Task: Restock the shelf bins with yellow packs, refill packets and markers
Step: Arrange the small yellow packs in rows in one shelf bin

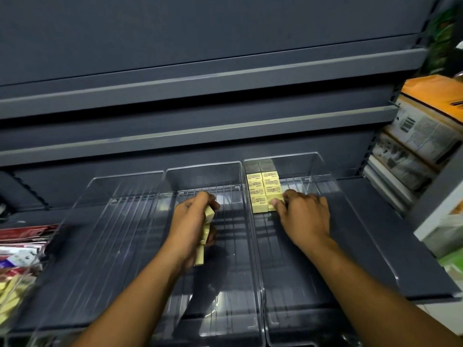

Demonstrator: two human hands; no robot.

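Note:
Three clear plastic bins stand side by side on a dark grey shelf. The right bin [325, 176] holds two rows of small yellow packs [263, 189] along its left wall, near the back. My right hand [304, 214] rests at the front of those rows, thumb and fingers pinching the nearest yellow pack [271, 207]. My left hand [193, 221] hovers over the middle bin [200, 176] and grips a stack of several yellow packs [206, 231] held on edge. The left bin [120, 196] has nothing visible in it.
At the far left lies a heap of red packets [22, 239] and loose yellow packs [10, 294]. Stacked boxed goods [423, 136] fill the neighbouring shelf on the right. Two dark shelves [200, 78] overhang above.

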